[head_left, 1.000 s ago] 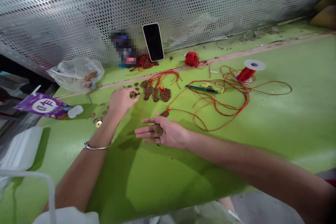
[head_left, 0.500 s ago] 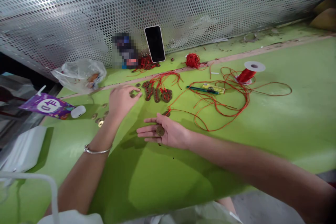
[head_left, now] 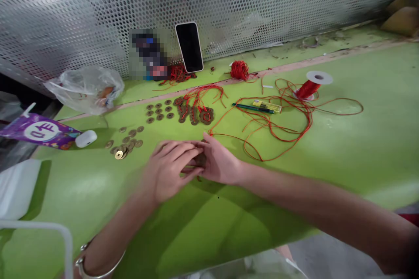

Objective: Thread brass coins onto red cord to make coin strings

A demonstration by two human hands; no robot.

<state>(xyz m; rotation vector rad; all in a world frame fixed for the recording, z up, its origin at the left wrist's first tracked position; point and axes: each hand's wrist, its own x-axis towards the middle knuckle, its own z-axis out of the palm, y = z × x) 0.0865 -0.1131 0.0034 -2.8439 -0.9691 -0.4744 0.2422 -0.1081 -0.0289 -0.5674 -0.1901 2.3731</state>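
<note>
My right hand (head_left: 221, 162) lies palm up near the middle of the green table, with brown holed coins (head_left: 200, 159) in it. Over that palm my left hand (head_left: 172, 166) bends its fingers and thumb around the coins, partly covering them. Just beyond the hands, red cord (head_left: 211, 132) runs to a knotted end, whose lower part my right hand hides. Holed coins (head_left: 159, 111) lie in neat rows behind my left hand. To the left is a loose heap of coins (head_left: 126, 144). Coins strung with red cord (head_left: 193, 113) lie beside the rows.
On the right stand a red cord spool (head_left: 307, 89) and loose loops of cord, with a green pen (head_left: 252, 108) beside them. A phone (head_left: 190, 47) leans on the perforated metal panel (head_left: 262, 4). Left are a plastic bag (head_left: 85, 89), a purple packet (head_left: 39, 130) and a white case (head_left: 86, 138).
My left hand has moved from the coin rows down to my right palm and bent its fingers over the coins there. My right hand has stayed nearly in place.
</note>
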